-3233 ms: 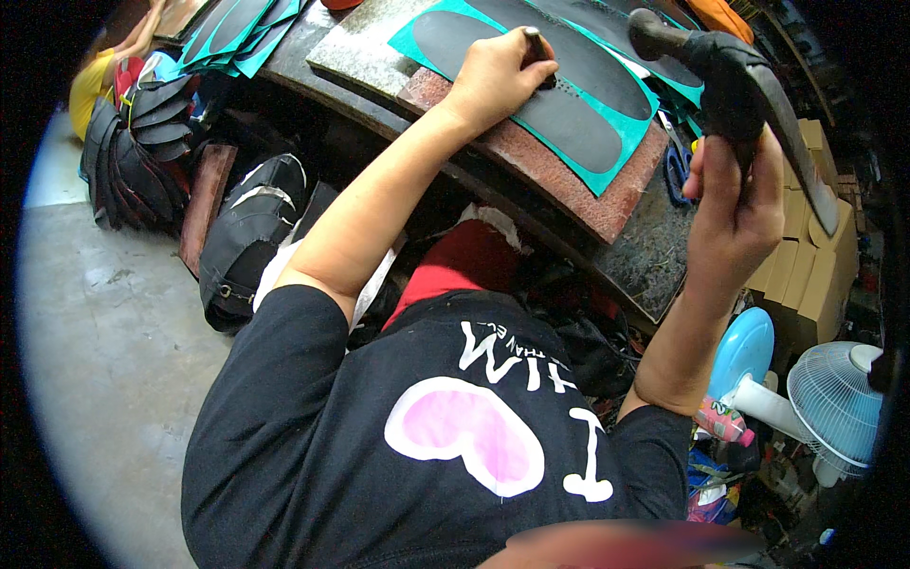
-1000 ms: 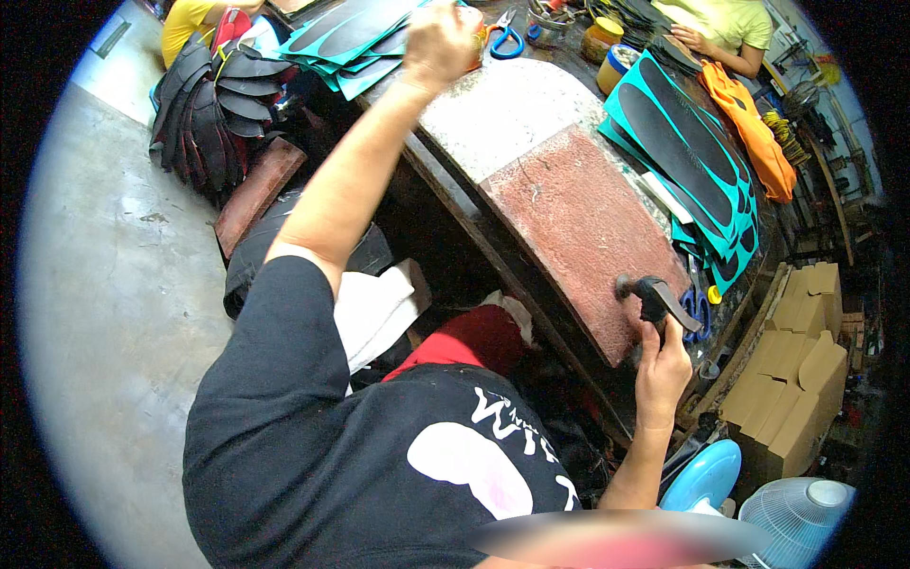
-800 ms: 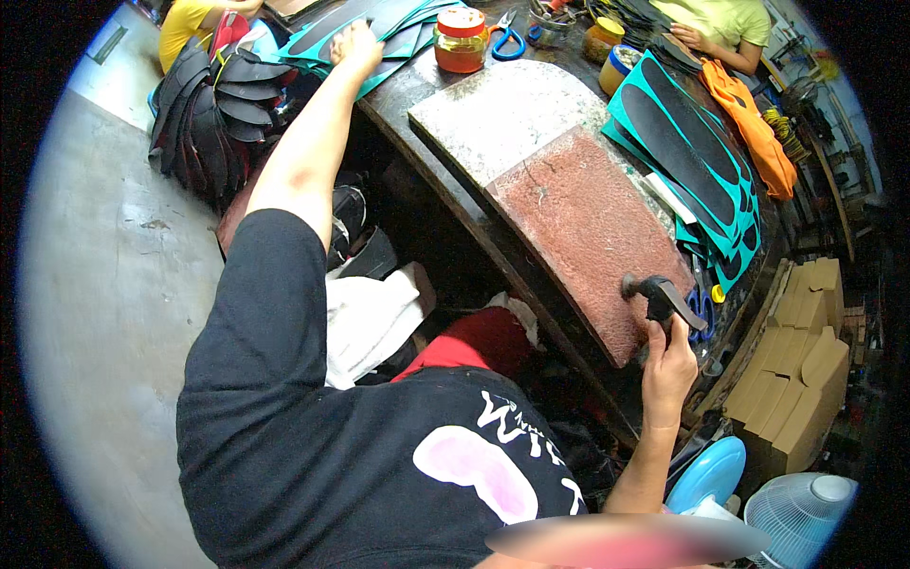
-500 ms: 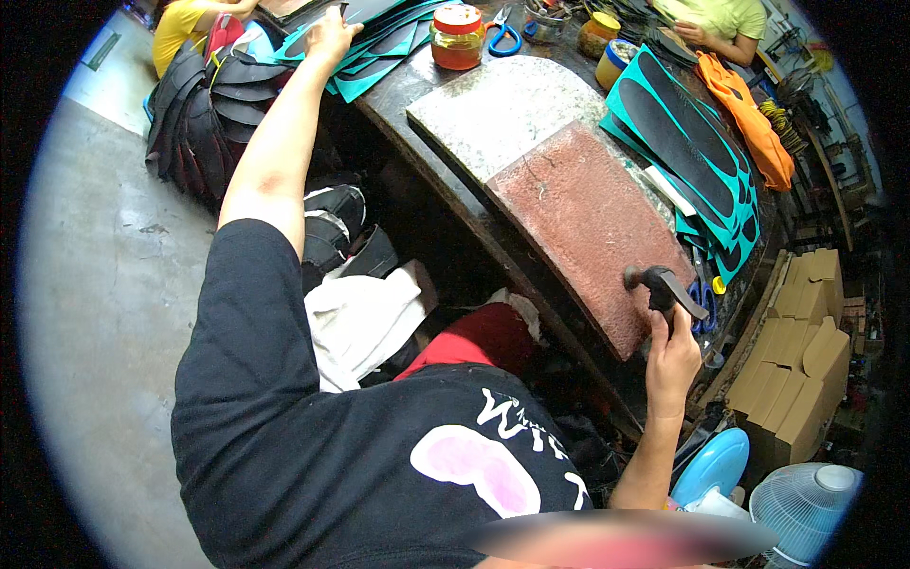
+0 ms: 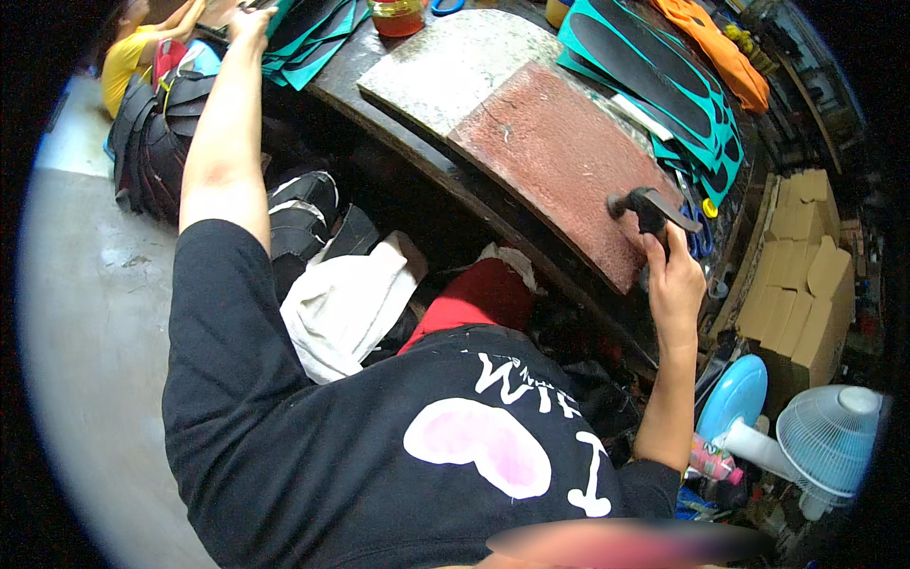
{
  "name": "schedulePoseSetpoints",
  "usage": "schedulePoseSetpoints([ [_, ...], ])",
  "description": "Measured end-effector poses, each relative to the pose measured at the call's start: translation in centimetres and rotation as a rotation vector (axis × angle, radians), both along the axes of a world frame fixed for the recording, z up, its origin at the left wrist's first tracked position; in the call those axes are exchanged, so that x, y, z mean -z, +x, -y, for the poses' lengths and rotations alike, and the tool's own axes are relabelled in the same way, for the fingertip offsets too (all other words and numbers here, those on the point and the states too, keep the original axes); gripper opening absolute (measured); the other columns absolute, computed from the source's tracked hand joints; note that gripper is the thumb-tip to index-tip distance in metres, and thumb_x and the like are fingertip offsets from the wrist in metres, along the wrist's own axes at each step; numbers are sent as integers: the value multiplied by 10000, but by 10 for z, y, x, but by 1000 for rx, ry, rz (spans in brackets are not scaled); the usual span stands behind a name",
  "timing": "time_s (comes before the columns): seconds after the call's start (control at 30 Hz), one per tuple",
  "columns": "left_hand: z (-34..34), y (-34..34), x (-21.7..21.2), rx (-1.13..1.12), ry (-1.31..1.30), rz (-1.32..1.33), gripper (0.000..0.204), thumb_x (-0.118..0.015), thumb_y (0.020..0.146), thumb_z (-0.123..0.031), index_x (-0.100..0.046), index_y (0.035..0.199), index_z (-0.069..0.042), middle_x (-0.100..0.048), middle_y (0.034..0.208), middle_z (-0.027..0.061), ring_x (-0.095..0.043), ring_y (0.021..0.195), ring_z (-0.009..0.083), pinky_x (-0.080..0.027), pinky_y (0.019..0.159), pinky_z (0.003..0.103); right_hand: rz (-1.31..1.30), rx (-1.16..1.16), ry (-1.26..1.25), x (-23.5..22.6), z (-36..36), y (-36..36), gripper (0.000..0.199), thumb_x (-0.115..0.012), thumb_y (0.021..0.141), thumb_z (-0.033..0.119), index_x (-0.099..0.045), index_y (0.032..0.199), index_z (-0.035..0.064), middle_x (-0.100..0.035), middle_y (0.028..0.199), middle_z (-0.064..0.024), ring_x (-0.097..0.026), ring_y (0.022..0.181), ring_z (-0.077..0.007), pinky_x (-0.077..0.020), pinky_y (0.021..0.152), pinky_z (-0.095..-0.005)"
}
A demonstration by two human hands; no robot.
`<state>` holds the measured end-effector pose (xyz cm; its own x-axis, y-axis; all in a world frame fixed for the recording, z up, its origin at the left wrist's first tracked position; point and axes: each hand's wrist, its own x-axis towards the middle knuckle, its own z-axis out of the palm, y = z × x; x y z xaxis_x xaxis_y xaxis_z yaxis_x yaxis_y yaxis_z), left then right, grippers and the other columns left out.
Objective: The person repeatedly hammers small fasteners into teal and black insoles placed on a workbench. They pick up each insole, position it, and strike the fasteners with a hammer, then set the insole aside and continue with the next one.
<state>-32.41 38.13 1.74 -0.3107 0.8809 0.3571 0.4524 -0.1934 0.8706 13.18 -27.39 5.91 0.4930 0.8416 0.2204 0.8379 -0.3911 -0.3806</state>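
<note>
My right hand [image 5: 678, 284] is wrapped round the handle of a hammer [image 5: 654, 207]. The hammer's head is over the near right part of a reddish-brown rough board [image 5: 559, 152]; whether it touches cannot be made out. Stretched far out to the upper left, my left hand [image 5: 248, 30] has its fingers drawn together beside a pile of teal sheets with black cut shapes [image 5: 308, 47]. What it pinches, if anything, is too small and close to the picture's edge to name. Past the board lies a pale stone slab [image 5: 445, 71].
More teal sheets with black ovals [image 5: 645, 76] lie at the far right, near blue-handled scissors [image 5: 701, 242] and an orange cloth [image 5: 716, 47]. A jar of amber liquid [image 5: 396, 17] stands behind the slab. Cardboard boxes [image 5: 796, 294] and a fan [image 5: 834, 436] are at right; a person in yellow [image 5: 133, 66] sits far left.
The whole view has shifted, so the table appears higher and further left. My left hand has moved leftward off the teal sheets toward their left edge. The hammer stays over the board.
</note>
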Motion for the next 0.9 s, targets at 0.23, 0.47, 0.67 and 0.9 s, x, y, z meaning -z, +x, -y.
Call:
schedulePoseSetpoints([
  [0.23,158,72,-99,-386,878,-359,323,-779,762,-329,-601,695,-68,-660,678,113,-645,633,316,-504,610,408,-19,23,-5,0,-2,-1,351,-598,928,377,-586,1159,114,-676,890,-183,-656,823,-389,-509,673,-453],
  [0.47,362,171,-81,895,907,-456,216,-641,731,84,-648,901,-50,-720,948,85,-701,887,243,-551,785,327,-716,84,247,5,18,27,388,-515,998,345,-554,1198,14,-701,975,-132,-532,468,-113,-440,455,-250],
  [0.67,373,178,-49,853,773,-355,199,-673,772,56,-671,944,-43,-712,933,98,-697,884,275,-547,791,339,-886,206,403,7,47,54,363,-491,1008,363,-531,1085,11,-685,1045,-169,-512,451,-95,-432,419,-218],
  [0.9,411,177,-57,787,853,-351,133,-656,735,73,-615,819,-22,-714,945,116,-699,894,305,-551,822,397,-1233,-95,501,-6,15,19,389,-513,985,422,-508,1050,39,-675,1066,-239,-524,436,-109,-439,412,-217],
])
